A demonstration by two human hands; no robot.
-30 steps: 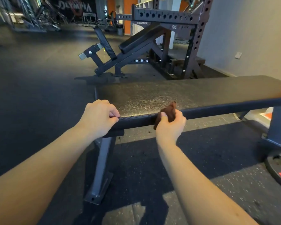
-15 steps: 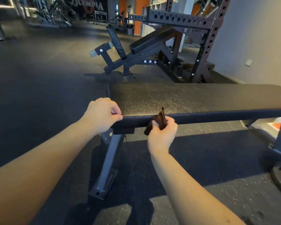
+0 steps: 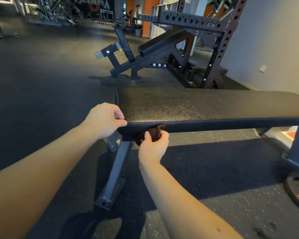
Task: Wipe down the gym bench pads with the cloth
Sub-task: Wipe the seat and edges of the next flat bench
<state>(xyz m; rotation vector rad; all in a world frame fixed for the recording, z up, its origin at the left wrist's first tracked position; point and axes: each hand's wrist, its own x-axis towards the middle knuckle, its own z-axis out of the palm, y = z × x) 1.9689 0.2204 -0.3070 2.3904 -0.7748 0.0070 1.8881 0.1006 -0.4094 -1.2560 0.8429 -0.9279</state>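
Your right hand has slid the cloth leftward along the near edge of the bench pad, closer to its near-left corner and lower on the side face. That hand grips the bunched brown cloth, pressing it against the pad's near edge. Your left hand is curled over the near-left corner, thumb at the top edge, grasping the pad. A weight plate lies on the floor at the right.
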